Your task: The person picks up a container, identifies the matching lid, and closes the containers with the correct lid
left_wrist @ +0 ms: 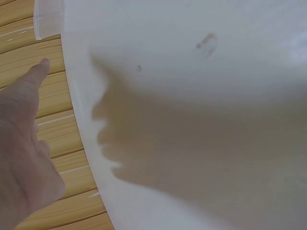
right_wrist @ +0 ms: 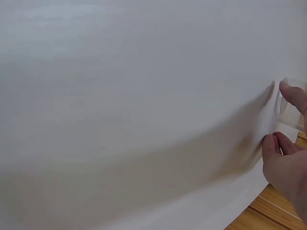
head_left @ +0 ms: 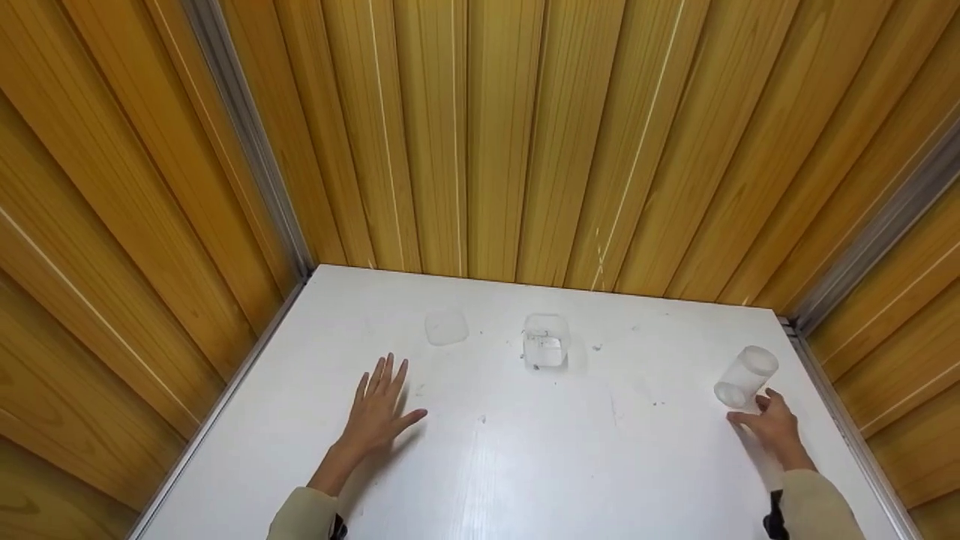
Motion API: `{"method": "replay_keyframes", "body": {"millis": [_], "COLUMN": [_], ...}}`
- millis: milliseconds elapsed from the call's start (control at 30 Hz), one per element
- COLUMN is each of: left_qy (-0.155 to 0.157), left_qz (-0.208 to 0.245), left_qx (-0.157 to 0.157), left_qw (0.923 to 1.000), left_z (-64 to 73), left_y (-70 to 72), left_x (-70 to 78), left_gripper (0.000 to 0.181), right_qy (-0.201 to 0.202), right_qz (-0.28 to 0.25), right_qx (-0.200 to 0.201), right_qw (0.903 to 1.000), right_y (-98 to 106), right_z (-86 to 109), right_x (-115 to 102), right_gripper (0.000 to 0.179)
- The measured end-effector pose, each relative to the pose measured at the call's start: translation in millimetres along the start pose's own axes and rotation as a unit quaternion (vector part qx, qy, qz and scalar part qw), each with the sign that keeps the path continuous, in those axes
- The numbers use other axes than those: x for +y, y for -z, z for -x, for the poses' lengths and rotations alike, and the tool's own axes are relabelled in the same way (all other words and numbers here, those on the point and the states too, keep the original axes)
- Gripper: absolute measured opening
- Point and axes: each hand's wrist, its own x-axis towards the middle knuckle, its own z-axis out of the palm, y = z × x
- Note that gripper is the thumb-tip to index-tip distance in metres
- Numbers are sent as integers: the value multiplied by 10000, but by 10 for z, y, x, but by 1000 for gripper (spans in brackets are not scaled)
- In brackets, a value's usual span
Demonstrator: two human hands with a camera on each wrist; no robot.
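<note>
Fingers are spread on the left hand, bent beside a translucent cup on the right hand.
It is seen upright near the right edge of the desk; whether pinched cannot be told.

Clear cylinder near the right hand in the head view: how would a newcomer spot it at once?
Start with the white table and go to its right side. Just beyond the right hand sits the clear cylinder. Its tall, round shape sets it apart from the squarish clear container and the flat squarish clear piece, both well to its left.
</note>
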Motion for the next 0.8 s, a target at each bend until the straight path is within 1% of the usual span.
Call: {"method": "replay_keyframes", "body": {"millis": [67,167,267,400,500,633,800], "left_qy": [69,159,168,97,72,70,108], "left_qz": [-69,-130,-162,-139,-151,-149,-39], "left_qx": [34,55,74,100,60,1,-89], "left_qw": [9999,9998,9997,9998,9998,9999,9999], "left_z": [20,25,48,49,32,21,35], "left_y": [17,74,108,116,116,120,133], "left_x": [-1,-9,-4,-1,5,10,16], "left_gripper": [93,93,93,94,95,93,91], "right_qy": [35,141,257,297,316,491,872], "right_qz": [168,432,694,818,829,860,733], "right_qx": [-87,-204,-312,-506,-589,-555,-356], "right_qw": [9998,9988,9968,9949,9943,9935,9929], "right_y": [25,73,117,172,202,194,47], "right_z": [72,159,285,416,489,573,667], "right_x": [46,46,30,-11,-76,-234,-451], "right_gripper": [102,94,88,85,84,81,72]}}
